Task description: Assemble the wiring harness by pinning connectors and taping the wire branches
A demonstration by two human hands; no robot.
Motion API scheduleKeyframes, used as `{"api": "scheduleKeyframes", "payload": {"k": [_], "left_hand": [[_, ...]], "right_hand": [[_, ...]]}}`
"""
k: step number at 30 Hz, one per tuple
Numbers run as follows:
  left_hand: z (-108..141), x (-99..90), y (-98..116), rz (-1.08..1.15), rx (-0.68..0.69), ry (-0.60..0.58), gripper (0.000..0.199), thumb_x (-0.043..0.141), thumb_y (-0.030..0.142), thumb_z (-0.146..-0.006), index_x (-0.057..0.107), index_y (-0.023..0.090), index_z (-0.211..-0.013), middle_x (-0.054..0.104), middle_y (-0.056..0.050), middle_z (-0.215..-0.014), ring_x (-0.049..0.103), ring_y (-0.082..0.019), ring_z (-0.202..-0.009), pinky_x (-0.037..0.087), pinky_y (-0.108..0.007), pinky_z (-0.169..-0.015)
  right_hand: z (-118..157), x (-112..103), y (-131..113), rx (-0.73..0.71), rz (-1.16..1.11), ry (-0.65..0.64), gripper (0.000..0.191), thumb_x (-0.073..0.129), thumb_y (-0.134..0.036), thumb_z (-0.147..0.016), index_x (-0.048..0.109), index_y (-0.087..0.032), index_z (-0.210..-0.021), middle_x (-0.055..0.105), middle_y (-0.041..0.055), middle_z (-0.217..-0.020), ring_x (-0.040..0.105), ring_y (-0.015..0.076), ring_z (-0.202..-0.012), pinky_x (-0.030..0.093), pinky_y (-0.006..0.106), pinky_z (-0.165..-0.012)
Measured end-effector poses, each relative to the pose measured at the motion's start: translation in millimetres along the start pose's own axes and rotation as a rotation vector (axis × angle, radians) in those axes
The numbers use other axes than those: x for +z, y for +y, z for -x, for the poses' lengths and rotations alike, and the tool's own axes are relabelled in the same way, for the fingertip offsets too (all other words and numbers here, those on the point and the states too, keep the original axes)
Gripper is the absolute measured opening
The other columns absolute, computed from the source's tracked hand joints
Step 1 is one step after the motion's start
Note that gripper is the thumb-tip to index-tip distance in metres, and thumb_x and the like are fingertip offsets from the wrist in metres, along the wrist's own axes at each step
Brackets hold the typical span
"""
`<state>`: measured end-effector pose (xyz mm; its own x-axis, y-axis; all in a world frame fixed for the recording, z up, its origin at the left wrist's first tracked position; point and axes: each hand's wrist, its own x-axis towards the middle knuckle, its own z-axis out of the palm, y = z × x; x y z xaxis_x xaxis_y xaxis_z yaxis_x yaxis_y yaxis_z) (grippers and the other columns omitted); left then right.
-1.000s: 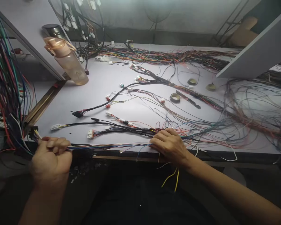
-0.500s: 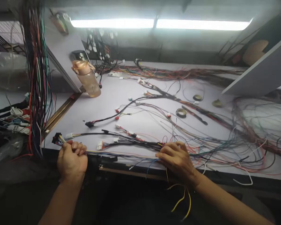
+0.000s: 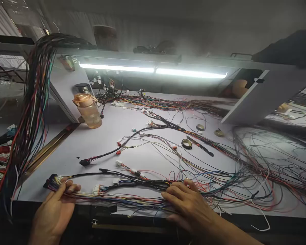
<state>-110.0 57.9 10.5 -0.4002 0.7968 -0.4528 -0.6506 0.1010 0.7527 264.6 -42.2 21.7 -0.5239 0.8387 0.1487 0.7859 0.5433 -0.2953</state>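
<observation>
My left hand (image 3: 57, 204) is closed on coloured wires right behind a black connector (image 3: 50, 183) at the near left edge of the table. From there a loose bundle of wires (image 3: 122, 198) runs along the front edge to my right hand (image 3: 188, 202), whose fingers curl down over it. Behind this bundle lie black-sleeved branches (image 3: 140, 183) with a white connector (image 3: 96, 189) at the left end. Farther back, a long sleeved branch ends in another black connector (image 3: 85, 162). My right fingertips are partly hidden.
A water bottle (image 3: 88, 110) stands at the back left, near a hanging mass of wires (image 3: 37, 88). Tape rolls (image 3: 187, 144) and a dark flat blade-like tool (image 3: 202, 147) lie mid-right. Tangled wires (image 3: 257, 160) spread on the right. A tube light (image 3: 191, 72) hangs above.
The view has tilted up. More wires now lie together between my hands. The yellow ends that hung below my right hand no longer show. Both hands keep their hold.
</observation>
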Motion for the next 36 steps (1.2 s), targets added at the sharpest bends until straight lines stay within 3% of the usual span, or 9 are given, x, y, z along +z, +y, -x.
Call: {"api": "scheduleKeyframes", "payload": {"k": [5,12,15,19,22,26,29,31,36], "left_hand": [[7.5,1.2,13.6,-0.081,-0.086,0.048,0.027,0.041,0.005,-0.091,0.065,0.012,-0.08,0.064,-0.004,-0.077,0.065,-0.012,-0.068,0.061,-0.02,-0.06],[15.9,-9.2,24.9,0.011,-0.066,0.074,0.027,0.038,0.011,-0.097,0.063,0.005,-0.089,0.067,-0.013,-0.094,0.069,-0.016,-0.082,0.063,-0.029,-0.07],[15.6,-13.0,27.4,0.071,-0.059,0.081,0.028,0.036,0.011,-0.097,0.062,0.006,-0.089,0.066,-0.011,-0.09,0.067,-0.014,-0.076,0.062,-0.028,-0.068],[16.4,-11.2,27.5,0.118,-0.03,0.034,0.028,0.036,0.009,-0.097,0.063,0.005,-0.091,0.056,-0.002,-0.069,0.055,-0.005,-0.055,0.057,-0.019,-0.059],[15.8,-6.4,27.4,0.107,0.069,-0.047,0.028,0.037,0.009,-0.096,0.064,0.007,-0.09,0.05,0.001,-0.065,0.05,-0.004,-0.051,0.054,-0.017,-0.055],[7.4,5.7,25.3,0.1,0.211,-0.127,0.025,0.041,0.007,-0.094,0.063,0.01,-0.084,0.05,0.001,-0.065,0.049,-0.005,-0.051,0.049,-0.015,-0.047],[0.0,16.9,19.7,0.052,0.173,-0.105,0.022,0.044,0.008,-0.092,0.062,0.012,-0.079,0.057,-0.002,-0.07,0.05,-0.006,-0.051,0.047,-0.016,-0.044],[-3.5,22.0,14.9,0.024,0.112,-0.081,0.02,0.048,0.011,-0.092,0.061,0.013,-0.076,0.06,-0.003,-0.072,0.049,-0.006,-0.049,0.046,-0.016,-0.042],[-13.0,22.5,4.2,-0.11,-0.004,-0.141,0.008,0.059,0.014,-0.086,0.065,0.012,-0.08,0.066,-0.005,-0.081,0.055,-0.006,-0.052,0.051,-0.014,-0.046]], "right_hand": [[-10.1,-5.8,-7.1,-0.103,0.097,0.109,0.04,0.058,-0.044,-0.092,0.055,-0.027,-0.128,0.065,0.0018,-0.124,0.054,0.02,-0.118,0.03,0.035,-0.097],[-51.5,33.7,-38.8,-0.315,0.015,0.194,0.048,0.052,-0.04,-0.094,0.051,-0.017,-0.136,0.058,0.0077,-0.136,0.05,0.025,-0.126,0.04,0.041,-0.103],[-62.3,57.7,-47.9,-0.372,0.018,0.225,0.039,0.046,-0.027,-0.097,0.053,-0.014,-0.134,0.059,0.0075,-0.135,0.053,0.0246,-0.123,0.045,0.041,-0.1],[-62.1,78.1,-45.3,-0.403,0.03,0.197,0.033,0.042,-0.017,-0.098,0.058,-0.015,-0.127,0.06,0.0055,-0.134,0.056,0.0243,-0.12,0.05,0.04,-0.097],[-62.3,70.1,-44.2,-0.368,-0.038,0.124,0.031,0.046,-0.022,-0.098,0.059,-0.015,-0.124,0.06,0.0064,-0.134,0.055,0.0257,-0.122,0.05,0.042,-0.099],[-81.0,32.8,-44.2,-0.302,-0.258,0.02,0.033,0.047,-0.027,-0.097,0.058,-0.016,-0.126,0.061,0.0078,-0.131,0.056,0.0211,-0.121,0.048,0.037,-0.103],[-107.2,8.4,-29.7,-0.221,-0.357,0.047,0.033,0.047,-0.027,-0.097,0.058,-0.016,-0.126,0.065,0.0088,-0.124,0.06,0.0179,-0.113,0.051,0.033,-0.097],[-125.7,1.4,-6.6,-0.104,-0.295,0.075,0.032,0.05,-0.027,-0.096,0.061,-0.017,-0.124,0.066,0.0085,-0.123,0.06,0.0188,-0.112,0.051,0.034,-0.096],[-156.6,-2.2,88.9,0.31,-0.075,0.114,0.03,0.054,-0.02,-0.092,0.064,-0.017,-0.12,0.065,0.0101,-0.124,0.058,0.0241,-0.117,0.047,0.04,-0.101]]}}
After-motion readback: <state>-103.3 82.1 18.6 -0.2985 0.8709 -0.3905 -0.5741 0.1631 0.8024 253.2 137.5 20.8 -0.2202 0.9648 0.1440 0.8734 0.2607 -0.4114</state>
